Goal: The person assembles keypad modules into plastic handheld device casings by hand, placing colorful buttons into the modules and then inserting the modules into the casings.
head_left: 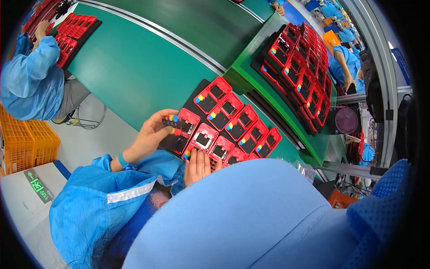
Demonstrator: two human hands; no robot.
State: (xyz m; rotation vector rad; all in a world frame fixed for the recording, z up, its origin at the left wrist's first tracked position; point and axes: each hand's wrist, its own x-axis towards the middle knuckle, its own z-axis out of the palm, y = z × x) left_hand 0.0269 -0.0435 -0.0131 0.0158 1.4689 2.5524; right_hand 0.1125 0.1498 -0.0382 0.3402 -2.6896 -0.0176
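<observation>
My left hand (151, 134) is closed, with thumb and fingers pinching a small black keypad piece (170, 123) that has red, yellow and blue keys. It hovers over the near left corner of a black tray (197, 95). The tray bears two rows of red plastic device housings (220, 91), several with black keypads and coloured keys in them. My right hand (196, 167) lies with its fingers stretched out on a red housing (204, 136) in the near row, next to a black keypad with yellow and blue keys. The cap brim hides part of the right hand and the tray's near end.
Stacked trays of red housings (298, 71) rest on a raised green shelf (242, 67) at right. A metal-edged conveyor (179, 27) runs along the table's far side. A co-worker's sleeve (38, 62) is at far left, beside another tray (92, 38). Orange crates (29, 141) stand below.
</observation>
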